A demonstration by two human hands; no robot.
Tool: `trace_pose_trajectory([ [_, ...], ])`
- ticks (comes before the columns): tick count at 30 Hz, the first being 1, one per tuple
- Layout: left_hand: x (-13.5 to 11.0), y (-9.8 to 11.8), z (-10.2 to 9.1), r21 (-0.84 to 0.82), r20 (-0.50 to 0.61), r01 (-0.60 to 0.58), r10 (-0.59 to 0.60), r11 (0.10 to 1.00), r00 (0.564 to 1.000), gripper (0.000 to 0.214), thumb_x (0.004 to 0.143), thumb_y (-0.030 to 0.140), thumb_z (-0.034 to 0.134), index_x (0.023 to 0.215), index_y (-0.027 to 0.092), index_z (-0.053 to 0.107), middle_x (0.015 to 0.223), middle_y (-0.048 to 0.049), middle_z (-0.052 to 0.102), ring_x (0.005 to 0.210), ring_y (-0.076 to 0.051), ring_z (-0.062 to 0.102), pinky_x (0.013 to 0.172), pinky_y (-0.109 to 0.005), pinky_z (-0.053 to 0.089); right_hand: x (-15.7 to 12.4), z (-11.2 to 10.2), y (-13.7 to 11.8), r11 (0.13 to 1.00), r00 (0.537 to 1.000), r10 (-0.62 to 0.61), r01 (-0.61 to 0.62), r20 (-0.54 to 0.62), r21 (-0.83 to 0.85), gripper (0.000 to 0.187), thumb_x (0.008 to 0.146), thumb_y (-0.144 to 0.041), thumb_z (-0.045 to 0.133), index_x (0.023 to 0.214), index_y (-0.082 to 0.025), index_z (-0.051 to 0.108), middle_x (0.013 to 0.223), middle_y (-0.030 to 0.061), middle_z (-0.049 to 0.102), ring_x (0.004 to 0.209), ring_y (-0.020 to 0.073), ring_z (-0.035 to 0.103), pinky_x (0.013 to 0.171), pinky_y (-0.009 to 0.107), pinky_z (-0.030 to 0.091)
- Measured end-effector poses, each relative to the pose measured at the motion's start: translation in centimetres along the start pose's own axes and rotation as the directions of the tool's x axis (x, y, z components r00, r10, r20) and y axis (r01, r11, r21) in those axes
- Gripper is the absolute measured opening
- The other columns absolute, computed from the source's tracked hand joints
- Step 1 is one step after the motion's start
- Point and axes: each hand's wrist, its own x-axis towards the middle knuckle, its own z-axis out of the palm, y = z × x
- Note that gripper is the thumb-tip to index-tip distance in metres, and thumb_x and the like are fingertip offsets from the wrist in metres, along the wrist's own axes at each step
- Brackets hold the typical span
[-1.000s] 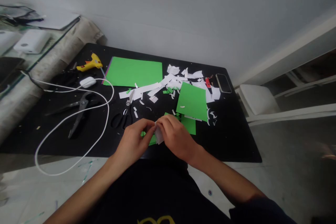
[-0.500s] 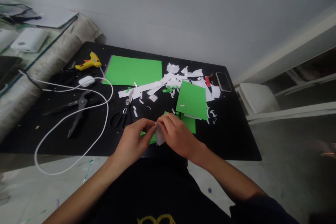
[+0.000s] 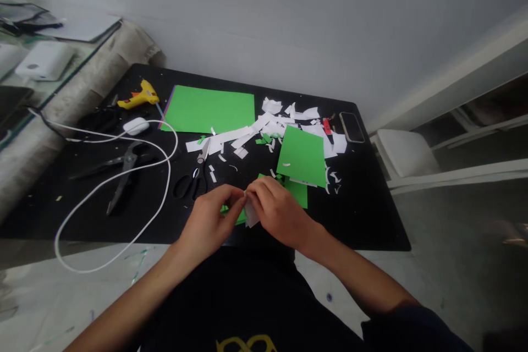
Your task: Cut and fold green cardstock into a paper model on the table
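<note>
My left hand and my right hand meet near the front edge of the black table. Both are closed in a pinch on a small piece of white paper, which hangs between the fingertips. My fingers partly cover it. Pieces of green paper lie beneath and behind the hands. Just beyond my left hand are scissors with black handles. A green paper sheet lies past my right hand, over another green piece.
White paper scraps spread across the middle. A large green sheet lies behind. At left are a yellow glue gun, a white cable and large black-handled shears. A phone and a red object sit far right.
Almost nothing differs. Both hands keep their pinch on the white paper in the same place; the whole view has shifted very slightly.
</note>
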Motion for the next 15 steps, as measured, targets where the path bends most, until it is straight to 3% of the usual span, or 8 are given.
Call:
trace_pose_trajectory([
  [6, -0.07, -0.21, -0.02, -0.022, -0.012, 0.023, -0.023, 1.0, 1.0, 0.014, 0.1, 0.029, 0.063, 0.095, 0.022, 0.074, 0.084, -0.0005, 0.074, 0.073, -0.013, 0.068, 0.056, -0.021, 0.049, 0.09, -0.38, -0.06, 0.968, 0.992, 0.127, -0.12, -0.017, 0.221, 0.017, 0.11, -0.017, 0.049, 0.102, -0.019, 0.063, 0.098, 0.0066, 0.069, 0.092, 0.0196, 0.068, 0.086, 0.036, 0.06],
  [15, -0.06, 0.04, -0.25, -0.023, 0.005, 0.018, -0.017, 1.0, 1.0, 0.014, 0.101, 0.03, 0.063, 0.096, 0.021, 0.073, 0.084, -0.0014, 0.073, 0.075, -0.014, 0.068, 0.055, -0.02, 0.05, 0.37, -0.84, -0.29, 0.977, 0.995, 0.099, -0.094, -0.019, 0.191, 0.015, 0.108, -0.015, 0.053, 0.101, -0.019, 0.065, 0.097, 0.0071, 0.071, 0.094, 0.0206, 0.068, 0.087, 0.037, 0.059],
])
